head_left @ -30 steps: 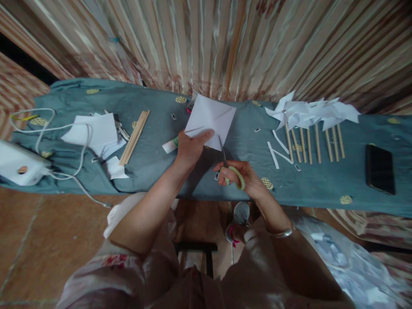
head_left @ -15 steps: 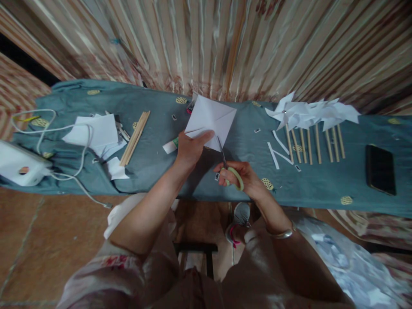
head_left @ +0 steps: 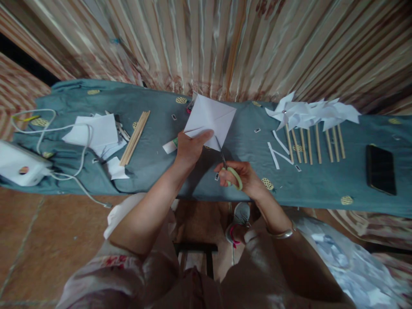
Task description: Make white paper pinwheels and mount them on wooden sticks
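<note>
My left grip point(head_left: 190, 148) pinches the near-left edge of a square, creased white paper sheet point(head_left: 216, 113), thumb on top. My right grip point(head_left: 241, 174) is curled round the handles of pale-green-handled metal scissors point(head_left: 224, 162), their blades at the sheet's near corner, just beyond that grip. Right of it, white paper pinwheels point(head_left: 317, 113) on pale wooden sticks point(head_left: 318, 143) lie on the blue-green cloth-covered table point(head_left: 154, 182).

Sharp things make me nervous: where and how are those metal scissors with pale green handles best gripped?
Probably by the pale green handle loops, coming from the person's side: they are rounded and lie nearest the person, while the metal blades point away toward the white paper square. The right hand's grip is there.
</note>
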Tool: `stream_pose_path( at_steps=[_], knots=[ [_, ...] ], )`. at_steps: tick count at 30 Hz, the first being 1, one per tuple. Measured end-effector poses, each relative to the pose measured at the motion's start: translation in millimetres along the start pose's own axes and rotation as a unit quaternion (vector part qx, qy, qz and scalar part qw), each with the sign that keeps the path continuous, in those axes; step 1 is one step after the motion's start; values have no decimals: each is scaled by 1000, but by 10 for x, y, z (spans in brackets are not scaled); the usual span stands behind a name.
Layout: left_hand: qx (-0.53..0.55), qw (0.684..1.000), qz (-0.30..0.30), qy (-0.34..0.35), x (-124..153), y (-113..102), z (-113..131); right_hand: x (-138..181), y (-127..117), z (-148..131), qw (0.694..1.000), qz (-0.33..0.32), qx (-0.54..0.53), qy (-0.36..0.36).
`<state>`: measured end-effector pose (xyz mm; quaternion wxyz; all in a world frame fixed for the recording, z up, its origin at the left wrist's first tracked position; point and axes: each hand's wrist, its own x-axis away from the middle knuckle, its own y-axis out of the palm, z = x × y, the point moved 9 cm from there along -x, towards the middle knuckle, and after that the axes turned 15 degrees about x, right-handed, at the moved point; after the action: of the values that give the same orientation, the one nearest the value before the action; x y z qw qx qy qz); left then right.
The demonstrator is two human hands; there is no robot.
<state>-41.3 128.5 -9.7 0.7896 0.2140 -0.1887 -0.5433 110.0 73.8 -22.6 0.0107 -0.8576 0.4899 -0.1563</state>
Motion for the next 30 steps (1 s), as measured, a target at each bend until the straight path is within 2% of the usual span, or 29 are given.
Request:
stream_pose_path(
  at_steps=[7, 17, 30],
  knots=[
    [13, 1000, -14, 3, 3, 31, 10, -15, 19, 40, 999, 3, -39, 21],
    [11, 1000, -12, -1, 13, 25, 4, -13, 0, 42, 998, 14, -36, 45],
    [4, 1000, -29, -10, 13, 36, -16, -17, -6, 19, 1000, 14, -18, 19]
  ],
)
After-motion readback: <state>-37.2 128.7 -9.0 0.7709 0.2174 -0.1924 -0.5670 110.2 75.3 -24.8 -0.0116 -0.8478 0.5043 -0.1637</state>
